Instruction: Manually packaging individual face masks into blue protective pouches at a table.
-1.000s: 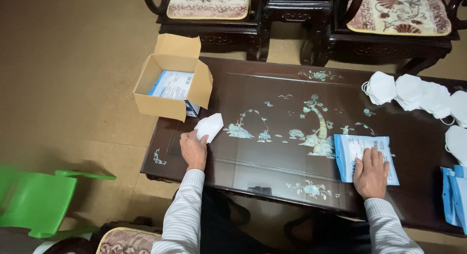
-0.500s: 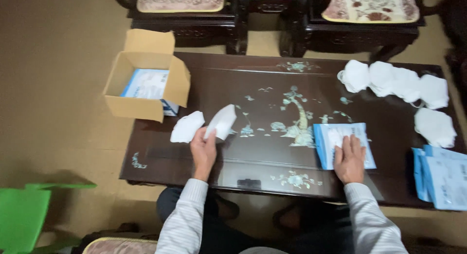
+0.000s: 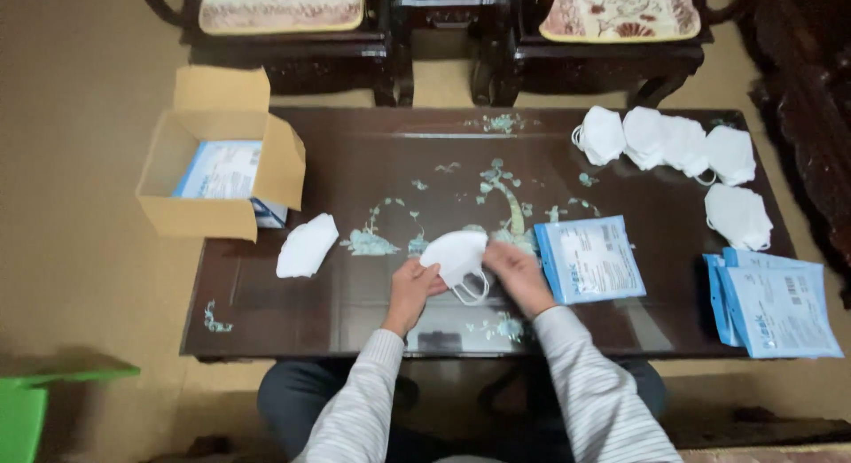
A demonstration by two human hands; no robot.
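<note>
A white folded face mask (image 3: 455, 254) hangs between both hands over the dark inlaid table (image 3: 355, 144). My left hand (image 3: 412, 288) grips its left edge and my right hand (image 3: 517, 277) grips its right edge, with the ear loops dangling below. A second white mask (image 3: 307, 245) lies flat on the table to the left. A blue and white mask pouch (image 3: 589, 259) lies just right of my right hand.
An open cardboard box (image 3: 222, 217) with blue packs inside sits on the table's left end. Several white masks (image 3: 674, 144) lie at the far right. A stack of blue pouches (image 3: 773, 305) overhangs the right edge. Cushioned chairs (image 3: 282, 11) stand behind; a green stool (image 3: 35, 410) sits lower left.
My left hand left one mask on the table and brought another to the middle. My right hand came off the blue pouch and took the mask's other edge.
</note>
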